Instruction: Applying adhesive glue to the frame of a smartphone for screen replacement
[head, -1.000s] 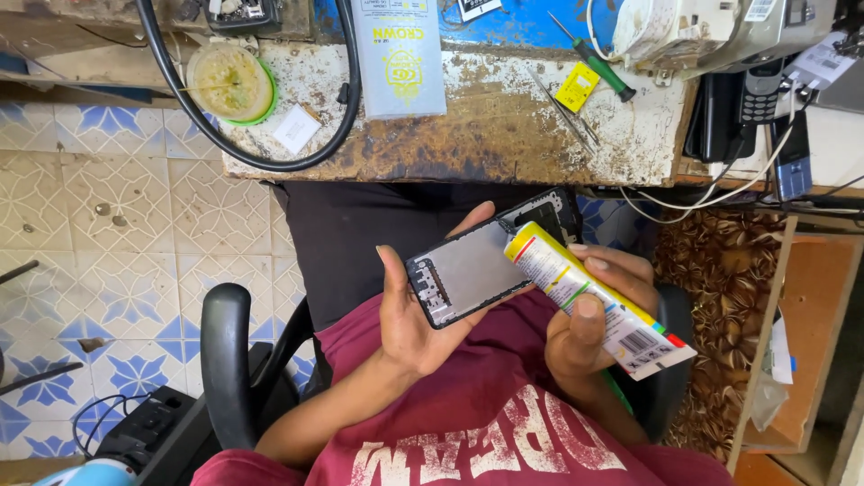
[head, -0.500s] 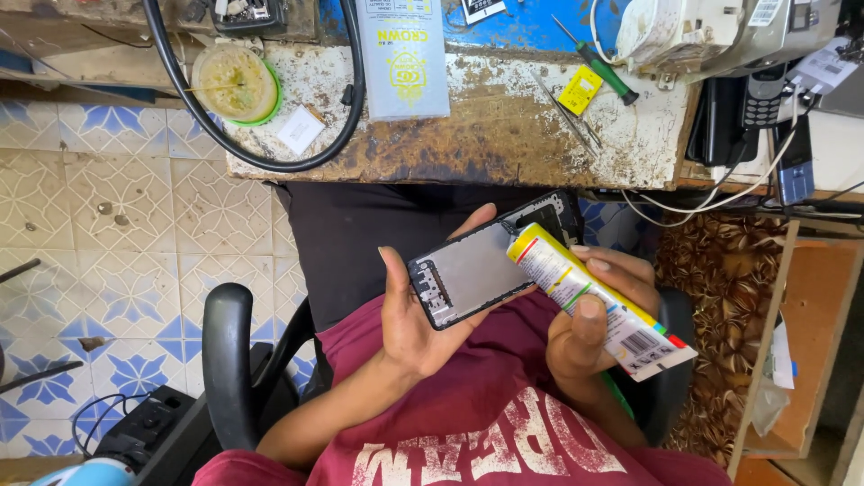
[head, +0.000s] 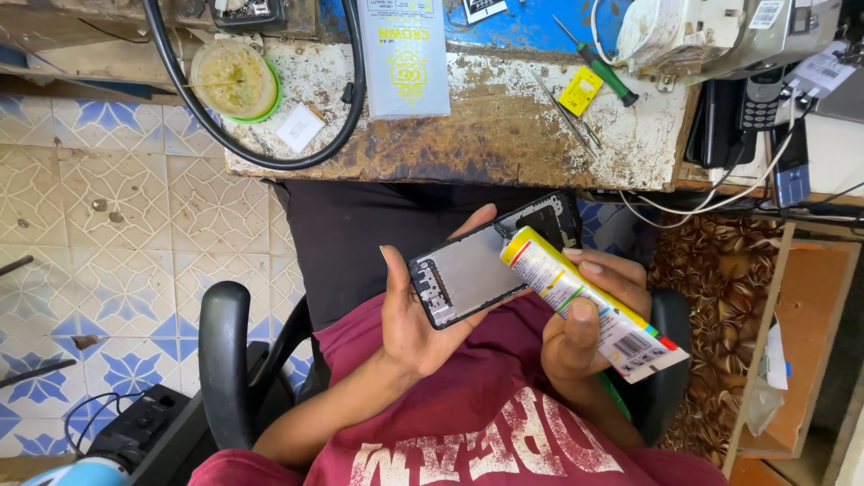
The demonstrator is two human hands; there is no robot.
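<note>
A seated person's left hand (head: 416,319) cradles an opened phone frame (head: 490,261) over the lap, w/ thumb on the near edge and fingertips showing past the far side; grip clamped on the frame. Frame lies tilted, inner metal plate facing up, camera end toward the counter (head: 504,135). Small parts along its lower-left end are too fine to make out.

The right hand (head: 589,315) is wrapped around a white-and-yellow glue tube (head: 589,301), grip clamped on it, thumb pressed on top. Tube's yellow nozzle end sits over the frame's right part; whether the tip touches the plate can't be told. A green item under the tube is mostly hidden by the hand.

Maroon shirt (head: 504,423) fills the bottom of the picture, its print cut off at the edge. Black chair arm (head: 225,360) stands at left, over patterned blue-and-white floor tiles (head: 99,234).

On the worn counter, well apart from the hands: a black cable loop (head: 261,153), a round green-rimmed tub (head: 236,79), a grey packet (head: 403,54), a green-handled screwdriver (head: 601,67), tweezers (head: 567,112), a small yellow card (head: 580,90). A whitish device (head: 711,36) at top right is cut off by the frame edge. Handset (head: 763,94) and wires at right are partly shadowed.
</note>
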